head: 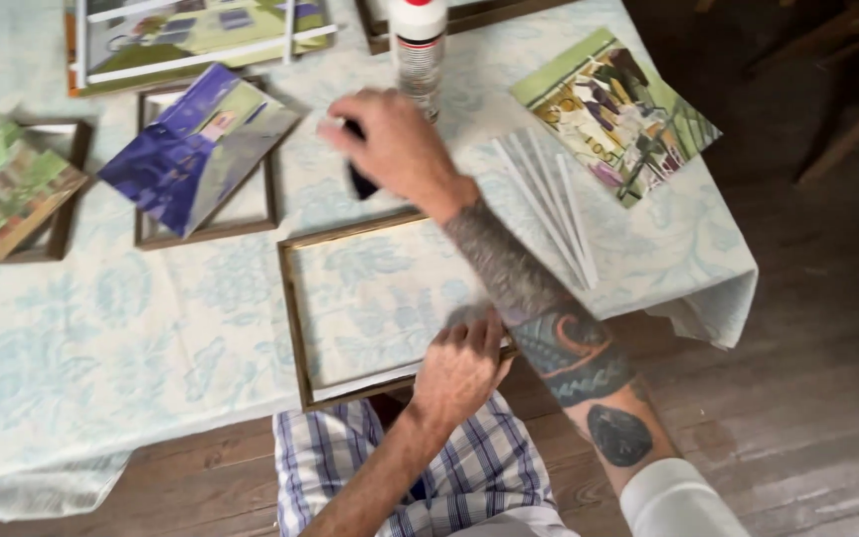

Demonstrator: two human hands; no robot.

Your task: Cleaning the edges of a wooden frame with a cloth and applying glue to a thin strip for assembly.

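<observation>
Right hand [395, 144], at the end of a tattooed forearm, reached out over the pale blue floral tablecloth [101, 338], fingers curled round a small dark object [360, 179], too blurred to identify. Just beyond that hand, nearly touching the knuckles, a white cylindrical bottle with a red band [418, 45], upright. Beneath and nearer than the right hand, an empty rectangular frame of thin brown wood [295, 308], flat on the cloth. Left hand [461, 368] pressed down on the near right corner of that frame, fingers bent and close together, grasping nothing that could be made out. To the right of the forearm, a fanned bundle of thin white strips [549, 204]; farther right and beyond, an unframed painted panel in greens and purples [613, 114]. Left of the right hand, a blue and purple painted panel [196, 149] tilted across a second brown frame [270, 194]; farther left still, a green painted panel [2, 184] over a third frame. Directly below the left hand, blue and white checked shorts [350, 467] above a worn wooden floor [797, 398].
</observation>
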